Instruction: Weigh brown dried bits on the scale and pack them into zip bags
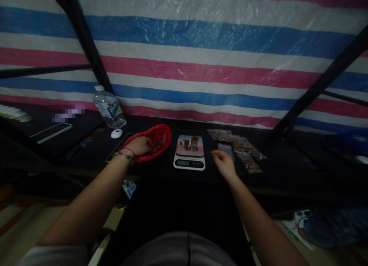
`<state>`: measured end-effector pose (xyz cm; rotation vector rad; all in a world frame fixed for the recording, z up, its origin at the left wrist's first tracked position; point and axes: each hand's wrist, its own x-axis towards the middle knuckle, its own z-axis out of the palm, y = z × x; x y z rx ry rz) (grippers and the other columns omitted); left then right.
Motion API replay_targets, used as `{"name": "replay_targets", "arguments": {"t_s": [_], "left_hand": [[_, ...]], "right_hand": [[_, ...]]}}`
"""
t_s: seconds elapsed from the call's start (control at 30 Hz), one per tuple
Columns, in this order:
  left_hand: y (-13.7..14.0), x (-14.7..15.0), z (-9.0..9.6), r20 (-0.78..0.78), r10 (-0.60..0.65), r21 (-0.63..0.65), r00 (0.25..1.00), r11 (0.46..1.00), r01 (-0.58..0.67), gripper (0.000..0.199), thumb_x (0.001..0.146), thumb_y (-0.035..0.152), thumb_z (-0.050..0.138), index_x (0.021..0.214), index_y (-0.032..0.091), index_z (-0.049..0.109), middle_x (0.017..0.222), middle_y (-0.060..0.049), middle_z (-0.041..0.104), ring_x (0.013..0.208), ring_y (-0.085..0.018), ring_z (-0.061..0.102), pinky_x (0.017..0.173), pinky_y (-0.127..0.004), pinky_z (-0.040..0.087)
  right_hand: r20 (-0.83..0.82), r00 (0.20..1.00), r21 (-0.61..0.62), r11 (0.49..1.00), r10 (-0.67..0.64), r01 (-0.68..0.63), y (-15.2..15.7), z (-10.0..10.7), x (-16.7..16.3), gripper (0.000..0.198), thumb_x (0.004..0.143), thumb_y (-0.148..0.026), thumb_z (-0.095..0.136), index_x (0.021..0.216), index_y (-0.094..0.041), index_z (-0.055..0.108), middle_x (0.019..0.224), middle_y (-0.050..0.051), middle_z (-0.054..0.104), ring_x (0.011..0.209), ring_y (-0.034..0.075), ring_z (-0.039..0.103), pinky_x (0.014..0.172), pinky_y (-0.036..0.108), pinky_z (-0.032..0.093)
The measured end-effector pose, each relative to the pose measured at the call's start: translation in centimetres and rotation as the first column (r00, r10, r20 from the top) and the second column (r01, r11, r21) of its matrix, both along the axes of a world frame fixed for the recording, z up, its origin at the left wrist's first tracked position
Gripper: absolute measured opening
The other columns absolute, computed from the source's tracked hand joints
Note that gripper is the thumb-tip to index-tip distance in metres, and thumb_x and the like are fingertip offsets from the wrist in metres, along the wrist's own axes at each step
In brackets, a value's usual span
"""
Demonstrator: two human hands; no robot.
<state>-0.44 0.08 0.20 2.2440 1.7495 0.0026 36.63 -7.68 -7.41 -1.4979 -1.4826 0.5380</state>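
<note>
My left hand [142, 146] reaches into a red plastic basket [165, 137] of small brown pieces [158, 144]. Its fingers are curled down and partly hidden, so what they grip does not show. In front of me is a white digital scale [177, 163] with a lit display. Its platform shows brown pieces and a small cup shape; whether these are printed or real I cannot tell. To the right of the scale, my right hand [224, 164] is closed, fingers bent together, beside a flat clear bag [226, 148]. Any thing between those fingertips is too small to see.
Several clear bags of brown pieces [240, 144] lie at the right. Behind the basket stand a large plastic bottle [110, 110] and a white oval object [116, 134]. A phone-like slab [51, 132] rests far left. Dark frame posts [89, 47] rise before a striped sheet [201, 66].
</note>
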Motion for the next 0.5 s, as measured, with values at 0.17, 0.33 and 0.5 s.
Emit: {"name": "replay_targets", "arguments": {"t_s": [0.17, 0.33, 0.5], "left_hand": [[-0.8, -0.1, 1.7, -0.003, 0.041, 0.068, 0.999, 0.997, -0.040, 0.026, 0.070, 0.027, 0.054, 0.091, 0.022, 0.069, 0.092, -0.002, 0.070, 0.085, -0.018, 0.063, 0.074, -0.024, 0.044], [-1.9, 2.6, 4.0, 0.137, -0.026, 0.118, 0.990, 0.993, 0.010, 0.028, 0.073, 0.029, 0.053, 0.096, 0.020, 0.067, 0.093, -0.001, 0.070, 0.082, -0.017, 0.064, 0.075, -0.023, 0.046], [-1.4, 8.6, 3.2, 0.199, -0.366, 0.231, 0.909, 0.919, 0.320, 0.025, 0.078, 0.026, 0.052, 0.095, 0.017, 0.069, 0.094, -0.004, 0.070, 0.086, -0.018, 0.063, 0.076, -0.024, 0.046]], "right_hand": [[0.025, 1.000, 0.016, 1.000, 0.005, -0.006, -0.2, -0.9, 0.3, 0.025, 0.077, -0.036, 0.051, 0.085, -0.020, 0.068, 0.058, 0.000, 0.056, 0.054, 0.015, 0.048, 0.053, 0.026, 0.035], [-0.098, 0.995, -0.018, 1.000, -0.005, 0.003, 0.8, -1.8, 0.6, 0.027, 0.077, -0.037, 0.051, 0.088, -0.019, 0.067, 0.058, -0.001, 0.053, 0.052, 0.014, 0.046, 0.050, 0.025, 0.032], [-0.140, 0.990, -0.005, 0.999, -0.032, 0.031, 1.4, -2.1, 0.6, 0.026, 0.075, -0.038, 0.052, 0.084, -0.019, 0.067, 0.059, -0.001, 0.055, 0.051, 0.014, 0.046, 0.049, 0.024, 0.031]]}}
